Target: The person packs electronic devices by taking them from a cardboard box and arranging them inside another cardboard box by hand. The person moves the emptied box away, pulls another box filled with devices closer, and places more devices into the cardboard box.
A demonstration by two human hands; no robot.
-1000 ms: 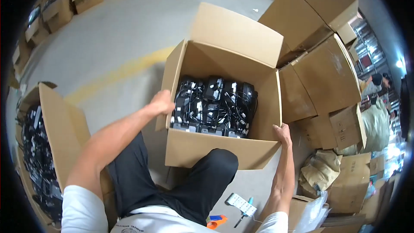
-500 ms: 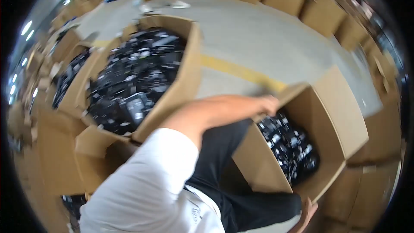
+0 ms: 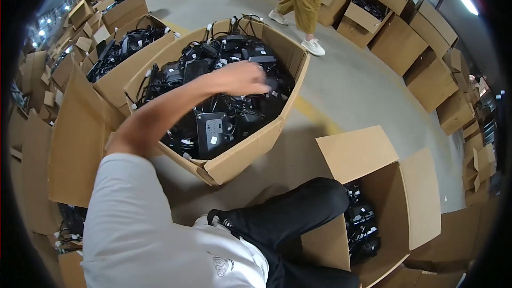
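Black corded devices fill the large cardboard box beneath the left hand, whose grip I cannot tell; the right hand, a sliver at the lower edge, is equally unclear.

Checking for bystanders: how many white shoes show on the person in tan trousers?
2: one white shoe farther back, at left; the other shoe nearer, just past the open box beneath the left hand. Neither is hidden.
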